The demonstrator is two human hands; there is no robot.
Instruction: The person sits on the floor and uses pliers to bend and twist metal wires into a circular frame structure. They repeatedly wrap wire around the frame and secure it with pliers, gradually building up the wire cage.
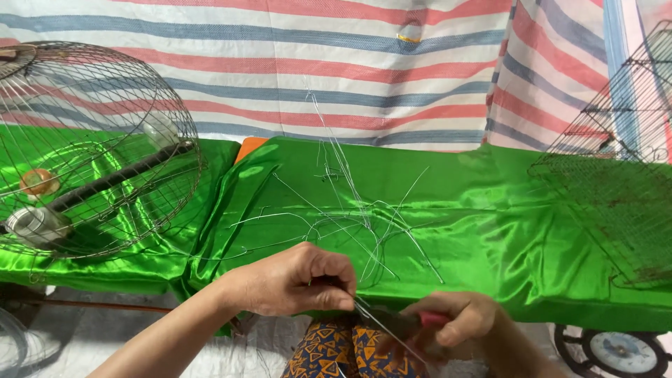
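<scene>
**Thin wire pinched at the lap, loose strands on the green cloth**

Closest in, the left hand (294,283) is curled into a tight pinch around a thin, silvery length of wire (381,329), which runs down to the right across the lap. The right hand (458,318) is wrapped around a pair of red-handled pliers (420,323), whose nose meets the wire just beside the left fingertips. Such wire looks light, springy and slippery, with sharp ends, so it is best held close to the working point. Beyond the hands, a tangle of loose silvery wire strands (364,217) lies on the shiny green satin cloth (490,224). Farther left rests a round wire fan guard (91,147); at the right edge, a rusty wire mesh cage (623,196). A striped tarpaulin (336,63) hangs behind.
</scene>
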